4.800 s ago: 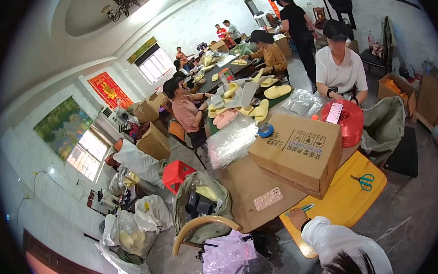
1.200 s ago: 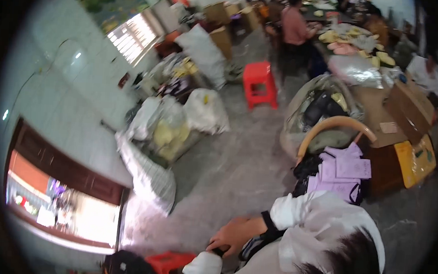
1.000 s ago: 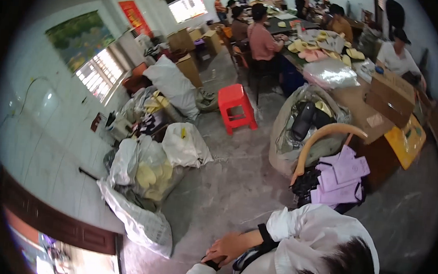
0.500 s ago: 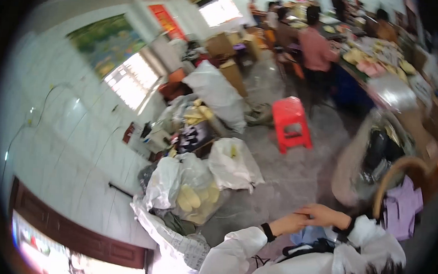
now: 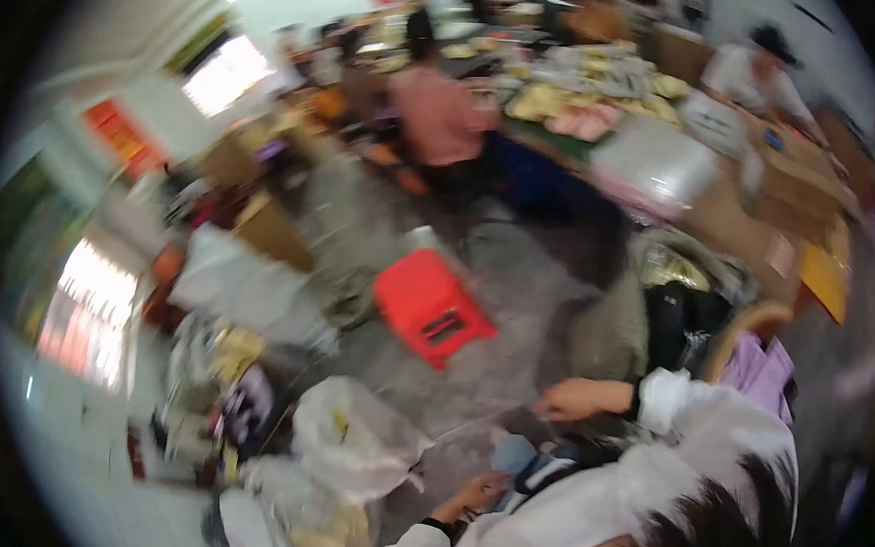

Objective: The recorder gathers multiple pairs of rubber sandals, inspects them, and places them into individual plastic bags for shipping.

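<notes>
My left hand (image 5: pixel 479 493) is low in the view, close beside blue-grey and dark cloth (image 5: pixel 518 461) at my lap. Its fingers are smeared by motion. Farther right and forward, my right hand (image 5: pixel 585 399) is held in the air over the grey floor, with its fingers bent. Blur hides whether there is anything in them. Both arms wear white sleeves with dark bands at the wrists. In front of my hands stands a red plastic stool (image 5: pixel 433 308).
White sacks (image 5: pixel 352 439) stand at the left. On the right are an open sack of black items (image 5: pixel 671 313), lilac cloth (image 5: pixel 758 371) and cardboard boxes (image 5: pixel 792 180). A person in pink (image 5: pixel 437 113) sits by a table heaped with yellow pieces (image 5: pixel 579 97); another, in white (image 5: pixel 755 82), is at the far right.
My hands were together and are now apart, the left one lower and the right one forward. The view has swung right, bringing the person in white into sight.
</notes>
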Available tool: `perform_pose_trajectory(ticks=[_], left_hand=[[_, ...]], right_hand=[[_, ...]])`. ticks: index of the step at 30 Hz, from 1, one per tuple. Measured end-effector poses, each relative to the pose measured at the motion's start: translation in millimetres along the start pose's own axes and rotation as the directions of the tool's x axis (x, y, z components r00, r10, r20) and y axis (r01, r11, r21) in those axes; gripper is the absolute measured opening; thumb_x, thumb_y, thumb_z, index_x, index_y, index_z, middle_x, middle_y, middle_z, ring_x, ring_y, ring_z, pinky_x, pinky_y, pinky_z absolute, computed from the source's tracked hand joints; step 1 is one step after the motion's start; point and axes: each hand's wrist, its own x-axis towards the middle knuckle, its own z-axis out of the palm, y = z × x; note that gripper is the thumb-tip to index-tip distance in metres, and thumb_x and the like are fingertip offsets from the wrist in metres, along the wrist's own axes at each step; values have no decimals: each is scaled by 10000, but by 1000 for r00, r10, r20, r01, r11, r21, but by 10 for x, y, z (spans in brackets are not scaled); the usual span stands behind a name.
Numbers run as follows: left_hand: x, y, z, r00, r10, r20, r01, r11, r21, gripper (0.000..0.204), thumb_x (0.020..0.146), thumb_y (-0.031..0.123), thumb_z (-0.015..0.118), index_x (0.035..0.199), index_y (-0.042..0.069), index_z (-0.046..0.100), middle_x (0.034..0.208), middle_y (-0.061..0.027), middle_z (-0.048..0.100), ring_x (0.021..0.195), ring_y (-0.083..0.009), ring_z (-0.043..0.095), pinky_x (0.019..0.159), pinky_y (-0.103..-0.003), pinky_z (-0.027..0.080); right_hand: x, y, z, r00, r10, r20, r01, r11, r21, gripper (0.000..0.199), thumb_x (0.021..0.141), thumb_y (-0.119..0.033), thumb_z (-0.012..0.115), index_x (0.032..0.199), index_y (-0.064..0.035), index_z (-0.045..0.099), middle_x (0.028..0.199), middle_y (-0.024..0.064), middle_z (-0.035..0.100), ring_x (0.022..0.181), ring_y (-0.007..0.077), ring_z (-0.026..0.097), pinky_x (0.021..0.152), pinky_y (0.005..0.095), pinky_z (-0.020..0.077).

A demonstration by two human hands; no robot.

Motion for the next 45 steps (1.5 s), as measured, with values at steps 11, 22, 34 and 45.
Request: perform_pose_trajectory(ticks=[11,22,34,45], left_hand=[[3078,1410,-2138,736,233,635,-636,560,532,351,862,187,514,1191,65,521,1059,-210,585,935,-341,586,802,-382,460],[5548,3117,-3432,557,477,680,-831,328,449,275,827,149,521,1079,58,584,1114,-205,546,1034,-371,506,877,-410,419],[7201,5130,-3419,511,815,272,-801,338,494,587,845,163,560,1345,4,296,1382,-316,176,1277,-464,202,1038,-461,218],[10060,6373,-4519,772,583,-251,-492,800,344,980,752,249,700,1403,-27,20,1397,-260,228,1252,-325,316,1044,-347,236]], right_hand=[[678,1488,-812,873,434,-222,-373,887,271,372,842,-324,539,1152,-120,564,1038,165,613,950,352,576,802,437,455],[1059,2438,-1982,516,743,-427,-561,669,487,375,853,-320,520,1169,-118,528,1080,169,557,962,363,553,809,447,448],[464,3874,-2715,369,850,-377,-558,526,642,420,833,-327,558,1174,-84,530,1011,178,605,949,355,569,821,420,450],[-154,5420,-3538,-204,879,-430,-763,133,632,464,777,-268,569,1197,-93,481,1070,162,542,943,348,550,759,467,463]])
